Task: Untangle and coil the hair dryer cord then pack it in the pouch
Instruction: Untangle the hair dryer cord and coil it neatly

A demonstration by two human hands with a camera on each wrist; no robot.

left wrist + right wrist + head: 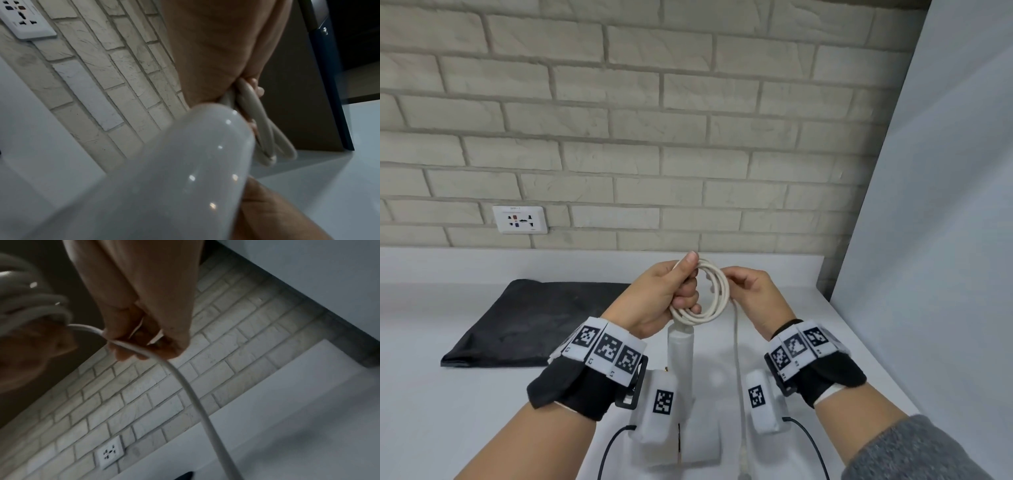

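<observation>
While the left hand [659, 294] grips the coiled cord [705, 294] above the hair dryer [680, 346], the right hand [755, 294] pinches the loose tail hanging toward the table [465, 411]; the pouch [530, 318] lies left, nearer the left hand

One hair dryer [680, 346] (white), one cord [714, 291], one pouch [530, 318], one socket plate [520, 219].
</observation>
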